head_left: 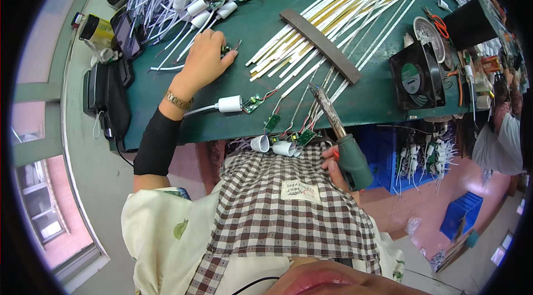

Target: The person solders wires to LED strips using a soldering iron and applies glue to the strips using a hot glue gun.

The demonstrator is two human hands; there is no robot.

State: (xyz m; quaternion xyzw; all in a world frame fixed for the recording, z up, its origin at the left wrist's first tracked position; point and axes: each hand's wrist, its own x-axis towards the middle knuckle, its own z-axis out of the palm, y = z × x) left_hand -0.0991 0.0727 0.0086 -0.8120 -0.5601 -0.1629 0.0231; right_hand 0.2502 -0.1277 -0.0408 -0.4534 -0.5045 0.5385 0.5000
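Observation:
My left hand (pixel 206 60) is closed at the near edge of the pile of white cylindrical housings with cables (pixel 191 3). A small circuit board (pixel 224 50) with short wires sticks out between its thumb and fingers; the rest is hidden by the hand. My right hand (pixel 335 171), partly hidden, grips a soldering iron (pixel 355 163) by its green handle, its tip pointing up over the strips. Beside the tip, long thin LED strips (pixel 311 34) lie under a grey-brown bar (pixel 320 45). A wired circuit board (pixel 254 103) sits by a white housing (pixel 230 104) near the table edge.
More housings (pixel 284 148) and boards hang at the table's front edge. On the right stand a black fan (pixel 413 75), a round metal dish (pixel 428 36) and a black box (pixel 471 24). A phone (pixel 126 34) leans at left. Blue crates (pixel 462 214) are on the floor.

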